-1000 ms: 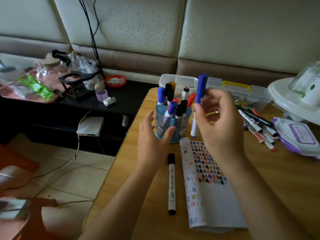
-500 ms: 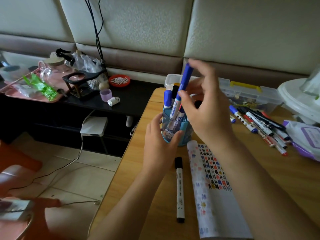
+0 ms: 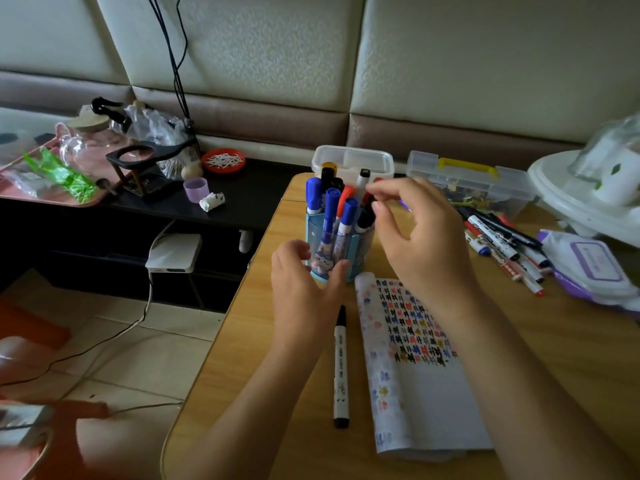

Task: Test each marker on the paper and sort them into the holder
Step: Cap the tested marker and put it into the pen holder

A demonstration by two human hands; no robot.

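Drop done | blue marker now in holder; right hand loosely curled, empty | left hand grips holder | near black marker likely next

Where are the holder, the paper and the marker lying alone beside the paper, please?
holder [image 3: 362,251]: head view, blue side wall.
paper [image 3: 429,410]: head view, blank lower part.
marker [image 3: 341,372]: head view, white barrel.

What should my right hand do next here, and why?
Probably move the right hand to the black marker lying beside the paper and pick it up for testing. The right hand seems to hold nothing above the holder, which the left hand grips, and that marker lies loose on the table, not yet sorted.
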